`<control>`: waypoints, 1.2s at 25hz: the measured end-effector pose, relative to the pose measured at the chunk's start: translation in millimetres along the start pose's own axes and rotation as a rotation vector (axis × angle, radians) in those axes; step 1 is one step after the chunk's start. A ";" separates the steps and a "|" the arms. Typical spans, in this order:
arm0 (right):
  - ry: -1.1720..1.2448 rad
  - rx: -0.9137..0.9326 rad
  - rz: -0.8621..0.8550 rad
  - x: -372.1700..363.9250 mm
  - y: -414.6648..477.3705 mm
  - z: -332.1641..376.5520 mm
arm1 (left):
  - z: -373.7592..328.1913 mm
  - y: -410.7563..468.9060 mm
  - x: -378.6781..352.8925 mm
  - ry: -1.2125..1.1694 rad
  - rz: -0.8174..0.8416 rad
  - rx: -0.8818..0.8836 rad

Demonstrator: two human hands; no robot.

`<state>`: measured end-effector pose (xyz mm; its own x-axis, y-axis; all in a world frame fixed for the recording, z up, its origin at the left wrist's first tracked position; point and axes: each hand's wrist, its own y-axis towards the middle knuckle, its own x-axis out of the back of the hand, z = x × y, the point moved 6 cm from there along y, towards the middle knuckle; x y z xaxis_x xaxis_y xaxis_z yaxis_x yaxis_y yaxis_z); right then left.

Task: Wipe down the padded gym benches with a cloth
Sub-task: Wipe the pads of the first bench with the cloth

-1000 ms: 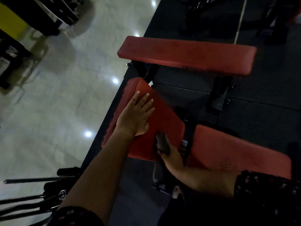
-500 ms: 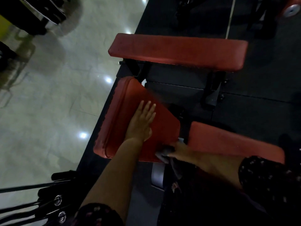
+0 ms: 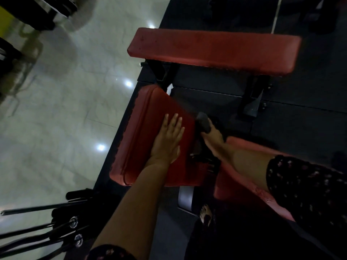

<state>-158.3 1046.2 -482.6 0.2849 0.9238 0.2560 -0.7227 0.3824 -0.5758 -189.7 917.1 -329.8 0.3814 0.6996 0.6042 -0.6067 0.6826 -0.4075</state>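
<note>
Your right hand [image 3: 213, 136], curled round the dark grey cloth [image 3: 203, 121], has advanced beside the red padded seat [image 3: 142, 137]; your left hand [image 3: 167, 141] stays flat on it, fingers straight. A long red padded bench [image 3: 214, 49] lies beyond your fingertips.

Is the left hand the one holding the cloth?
No: the left hand lies flat and bare on the red seat pad, while the right hand grips the dark cloth.

The cloth [image 3: 203, 121] in my right hand [image 3: 212, 136] looks soft and matt, the red pad [image 3: 150, 132] beside that grip smooth and shiny, the floor [image 3: 65, 109] further left glossy.
</note>
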 end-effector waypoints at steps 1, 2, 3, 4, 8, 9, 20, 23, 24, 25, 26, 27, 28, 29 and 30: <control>0.015 0.001 -0.016 -10.6 -18.8 -14.1 | 0.0 0.1 0.0 0.004 -0.001 0.001; 0.030 0.014 -0.021 -20.6 -38.5 -25.1 | -0.4 0.2 0.0 0.006 -0.002 0.001; 0.041 0.027 -0.003 -32.3 -56.9 -37.7 | -0.8 0.4 -0.2 0.005 -0.002 0.001; 0.056 0.028 0.030 -40.9 -77.4 -46.3 | -1.0 0.4 -0.5 0.004 -0.001 0.002; -0.070 -0.081 0.188 -71.1 -143.4 -98.1 | -1.7 1.7 -0.8 0.002 0.003 0.003; -0.182 -0.068 0.254 -76.9 -151.5 -116.0 | -1.7 1.5 -0.7 0.003 0.004 0.005; -0.669 0.241 0.176 7.9 -2.2 -22.6 | -2.6 4.3 -1.6 -0.009 0.011 0.006; -0.500 0.270 -0.005 39.1 41.3 -2.1 | -3.9 4.8 -3.7 -0.006 0.002 0.010; -0.455 0.250 -0.083 47.8 53.0 -1.7 | -4.4 5.3 -4.3 -0.002 0.003 0.008; -0.419 0.206 -0.144 53.3 62.7 -4.1 | -4.6 5.8 -4.4 0.005 0.002 0.006; -0.390 0.146 -0.165 53.1 68.0 -10.0 | -4.9 5.8 -4.2 0.010 -0.002 0.006; -0.341 0.091 -0.120 42.8 71.2 -22.3 | -5.0 5.6 -4.2 0.012 -0.007 0.009; -0.278 0.084 -0.053 29.9 64.3 -27.9 | -4.9 5.3 -4.2 0.010 -0.009 0.013; -0.200 0.080 0.013 13.5 52.7 -37.7 | -5.3 5.5 -4.3 0.006 -0.005 0.015; -0.103 0.092 0.035 0.9 37.5 -44.7 | -5.4 5.7 -4.1 0.002 0.001 0.016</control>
<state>-157.0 1062.3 -538.7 0.1958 0.9274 0.3186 -0.7871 0.3425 -0.5131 -190.9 919.3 -338.3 0.3821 0.7006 0.6027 -0.6182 0.6785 -0.3968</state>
